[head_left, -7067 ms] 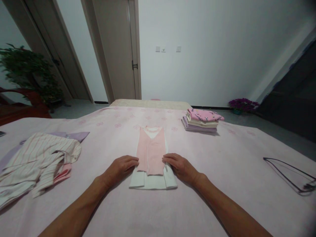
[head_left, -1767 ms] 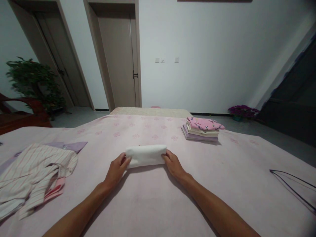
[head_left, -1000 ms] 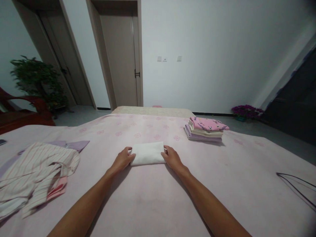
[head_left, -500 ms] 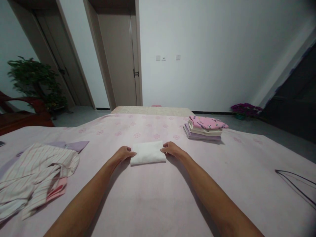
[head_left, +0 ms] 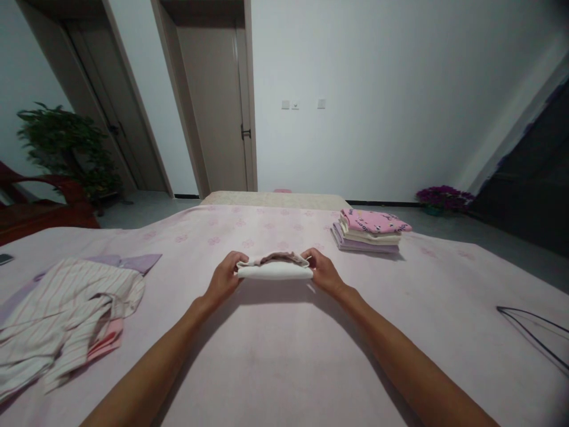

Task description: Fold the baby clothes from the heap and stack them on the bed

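On pink bedspread, left hand and right hand curled, pinching opposite ends of folded white garment

The single head-worn camera looks forward and down, with the left hand and right hand close below it, across the pale pink flowered bedspread toward the white wall.
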Available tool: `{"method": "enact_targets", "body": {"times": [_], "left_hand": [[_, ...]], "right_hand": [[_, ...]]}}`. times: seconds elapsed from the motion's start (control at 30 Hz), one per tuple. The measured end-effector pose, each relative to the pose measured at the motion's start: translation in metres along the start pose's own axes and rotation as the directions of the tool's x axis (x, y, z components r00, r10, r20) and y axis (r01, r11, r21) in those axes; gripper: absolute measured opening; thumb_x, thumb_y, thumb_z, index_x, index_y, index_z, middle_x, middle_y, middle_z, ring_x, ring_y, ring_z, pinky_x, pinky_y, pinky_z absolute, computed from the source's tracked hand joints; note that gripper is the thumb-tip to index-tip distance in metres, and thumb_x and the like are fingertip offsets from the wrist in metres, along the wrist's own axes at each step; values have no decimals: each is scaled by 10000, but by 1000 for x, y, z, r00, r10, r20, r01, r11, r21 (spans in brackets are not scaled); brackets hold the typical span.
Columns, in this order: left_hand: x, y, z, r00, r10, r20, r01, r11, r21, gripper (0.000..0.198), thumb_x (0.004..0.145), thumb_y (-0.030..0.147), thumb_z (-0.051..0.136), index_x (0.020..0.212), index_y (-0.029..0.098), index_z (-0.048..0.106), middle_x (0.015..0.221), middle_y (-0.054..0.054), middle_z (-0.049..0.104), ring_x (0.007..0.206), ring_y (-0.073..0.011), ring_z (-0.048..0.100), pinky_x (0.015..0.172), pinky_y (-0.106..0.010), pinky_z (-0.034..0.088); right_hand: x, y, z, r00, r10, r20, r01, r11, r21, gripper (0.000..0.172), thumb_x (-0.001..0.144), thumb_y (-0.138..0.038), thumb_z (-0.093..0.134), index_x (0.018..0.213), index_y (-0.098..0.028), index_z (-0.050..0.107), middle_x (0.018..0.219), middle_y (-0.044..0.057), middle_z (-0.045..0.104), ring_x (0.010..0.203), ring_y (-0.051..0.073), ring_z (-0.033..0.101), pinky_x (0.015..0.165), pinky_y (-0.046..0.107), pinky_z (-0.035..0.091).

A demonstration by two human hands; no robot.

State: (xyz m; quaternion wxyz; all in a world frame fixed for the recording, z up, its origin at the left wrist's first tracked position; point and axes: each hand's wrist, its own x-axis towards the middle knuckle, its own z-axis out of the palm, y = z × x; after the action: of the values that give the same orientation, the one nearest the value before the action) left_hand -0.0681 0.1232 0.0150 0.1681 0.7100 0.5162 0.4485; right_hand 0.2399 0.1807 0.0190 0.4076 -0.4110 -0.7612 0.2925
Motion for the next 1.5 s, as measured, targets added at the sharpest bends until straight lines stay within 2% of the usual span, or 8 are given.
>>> {"method": "enact_targets", "body": {"times": [0.2, 0.43, 0.7, 0.93, 1.07, 1.2, 1.33, 1.5], "left_hand": [[-31, -5, 8, 965, 124, 231, -147, 985, 86, 270, 691, 30, 466, 840, 206, 605, 1096, -56, 616, 966, -183, 608, 814, -278, 466], [-24, 18, 4, 999, 27, 45, -33, 989, 142, 236, 786, 83, 437, 817, 210, 633, 1073, -70, 663, 1032, -221, 610, 913, -343, 473], [-49, 33, 24, 903, 244, 354, -325, 926, 191, 257, 853, 262, 659, 1105, 230, 622, 1140, -86, 652, 1097, -254, 570, 964, -393, 456], [-56, 29, 28, 888, 316, 334, -435, 814, 386, 118, 911, 195, 587, 1021, 228, 615, 999, -69, 645, 935, -223, 571, 826, -354, 466], [-50, 31, 33, 909, 316, 272, -408, 810, 422, 122, 909, 162, 539, 993, 220, 605, 952, -64, 641, 885, -214, 572, 784, -338, 467], [-49, 44, 42, 925, 311, 217, -374, 841, 391, 119, 901, 178, 531, 992, 224, 592, 935, -60, 637, 864, -210, 585, 757, -324, 473], [-60, 58, 58, 896, 377, 236, -441, 819, 367, 116, 867, 162, 552, 957, 224, 592, 876, -53, 636, 808, -203, 587, 713, -317, 471], [-72, 66, 69, 863, 463, 203, -505, 785, 358, 101, 837, 149, 569, 893, 227, 597, 823, -59, 646, 736, -210, 586, 650, -335, 470]], "right_hand": [[-39, 27, -10, 964, -169, 206, 202, 968, -152, 243, 744, -87, 495, 907, -205, 632, 986, 45, 665, 876, 179, 581, 820, 294, 453], [-27, -1, -5, 988, -157, 11, 154, 950, -273, 326, 786, -71, 479, 981, -209, 701, 1042, 82, 694, 1038, 239, 597, 1003, 403, 430], [-55, -35, 27, 898, -217, 384, 287, 948, -136, 560, 891, -311, 641, 1437, -264, 529, 1554, 68, 436, 1470, 269, 323, 1236, 498, 137], [-86, -44, 19, 933, -210, 292, 229, 973, -29, 331, 910, -271, 596, 1225, -288, 696, 1319, 64, 662, 1317, 277, 512, 1181, 529, 258], [-114, -64, 29, 965, 47, 257, -91, 983, 161, 175, 903, -358, 614, 926, -269, 762, 964, 84, 734, 965, 262, 635, 948, 450, 477], [-119, -76, 45, 796, 416, 439, -604, 519, 604, 281, 884, -447, 655, 1059, -229, 679, 898, 58, 699, 770, 182, 644, 722, 319, 524], [-93, -76, 53, 628, 563, 538, -626, -47, 779, 321, 944, -489, 582, 983, -171, 599, 886, 76, 696, 789, 181, 684, 754, 341, 557], [-77, -69, 70, 504, 745, 437, -496, -165, 853, 127, 976, -312, 549, 994, -188, 535, 719, 33, 690, 620, 177, 672, 639, 340, 581]]}}
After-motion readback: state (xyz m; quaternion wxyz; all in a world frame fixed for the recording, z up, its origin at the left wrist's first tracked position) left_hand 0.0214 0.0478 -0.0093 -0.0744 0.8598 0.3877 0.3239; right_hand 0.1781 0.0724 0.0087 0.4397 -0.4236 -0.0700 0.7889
